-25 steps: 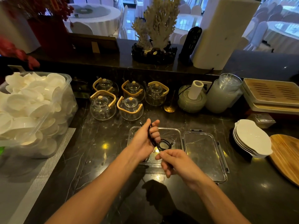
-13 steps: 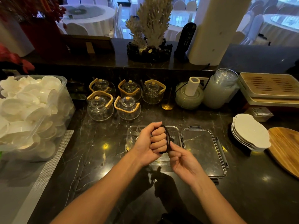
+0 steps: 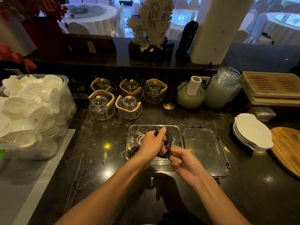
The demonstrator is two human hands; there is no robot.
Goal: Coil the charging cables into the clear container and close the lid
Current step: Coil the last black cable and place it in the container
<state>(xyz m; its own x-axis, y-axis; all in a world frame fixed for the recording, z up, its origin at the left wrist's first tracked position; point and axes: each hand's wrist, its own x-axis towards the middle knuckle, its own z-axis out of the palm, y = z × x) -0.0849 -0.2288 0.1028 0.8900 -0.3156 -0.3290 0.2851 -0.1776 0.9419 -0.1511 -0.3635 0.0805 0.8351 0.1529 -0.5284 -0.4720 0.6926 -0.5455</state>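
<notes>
A clear container point(image 3: 176, 129) stands open on the dark marble counter, its clear lid point(image 3: 204, 151) lying flat to its right. Inside lie a coiled white cable point(image 3: 139, 138) and a coiled black cable point(image 3: 133, 151). Over the container, my left hand point(image 3: 151, 144) grips another black cable point(image 3: 168, 147) wound in loops around its fingers, a plug end sticking up past the thumb. My right hand point(image 3: 181, 159) pinches the lower part of that coil from the right.
Several glass teapots point(image 3: 129, 107) with wooden handles stand behind the container. A big plastic tub of white dishes point(image 3: 32, 111) fills the left. Stacked white plates point(image 3: 253, 132) and a wooden board point(image 3: 289, 148) lie right. Glass stacks point(image 3: 222, 90) and wooden trays point(image 3: 271, 86) sit at back right.
The loose black cable has been wound into a coil around my left hand. My right hand moved from the cable's free end to the coil's lower side.
</notes>
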